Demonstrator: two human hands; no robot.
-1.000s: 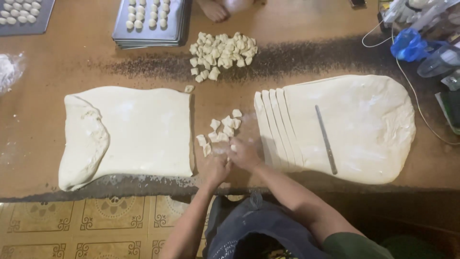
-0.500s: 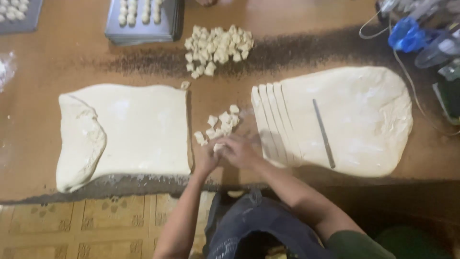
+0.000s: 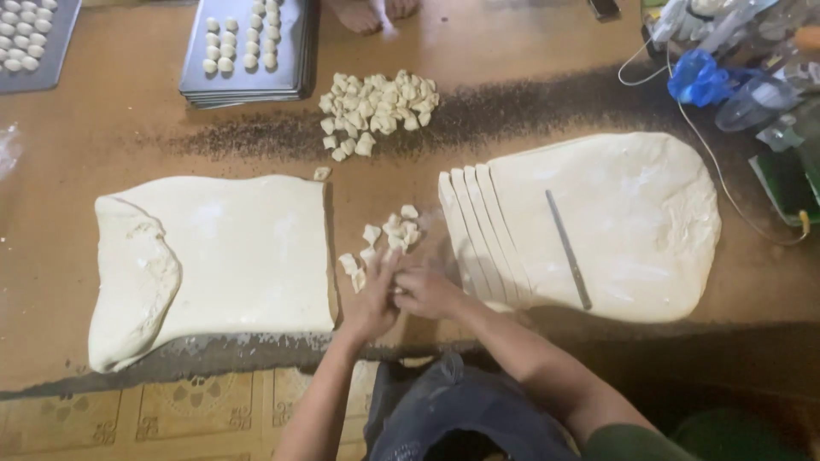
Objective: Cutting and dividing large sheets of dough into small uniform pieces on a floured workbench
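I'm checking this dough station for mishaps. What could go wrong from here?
The knife lies loose on the right dough sheet, beside the right hand; a sideways reach might catch it. The small cut pieces sit close together by the left hand and may stick. The cut strips touch and could fuse again.
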